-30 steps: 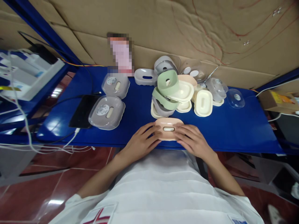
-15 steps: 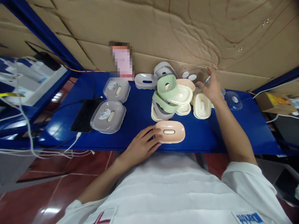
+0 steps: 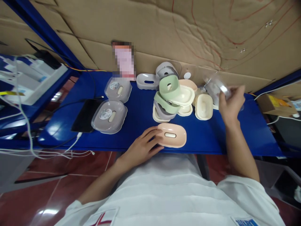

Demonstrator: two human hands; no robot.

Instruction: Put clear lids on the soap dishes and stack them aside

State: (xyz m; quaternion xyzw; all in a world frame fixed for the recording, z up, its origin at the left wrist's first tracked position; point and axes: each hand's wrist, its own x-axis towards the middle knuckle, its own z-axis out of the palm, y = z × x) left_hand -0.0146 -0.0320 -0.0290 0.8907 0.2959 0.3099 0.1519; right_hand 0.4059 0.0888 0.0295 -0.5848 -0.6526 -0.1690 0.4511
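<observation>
The left hand (image 3: pixel 143 147) rests with fingers spread flat against the 9 o'clock end of the pink tray (image 3: pixel 171 135) at the near edge of the blue table (image 3: pixel 235 135), while the right hand (image 3: pixel 231 103), raised at about 2 o'clock from the tray, pinches a clear lid (image 3: pixel 215 86) between thumb and fingertips. In my judgement the step goes best if the left hand pins the tray and the lid comes down level, long axis matched, before pressing. Half a second ago the right hand reached into the pile with the lid still lying there; now the lid is lifted clear, the left hand and tray unmoved.
</observation>
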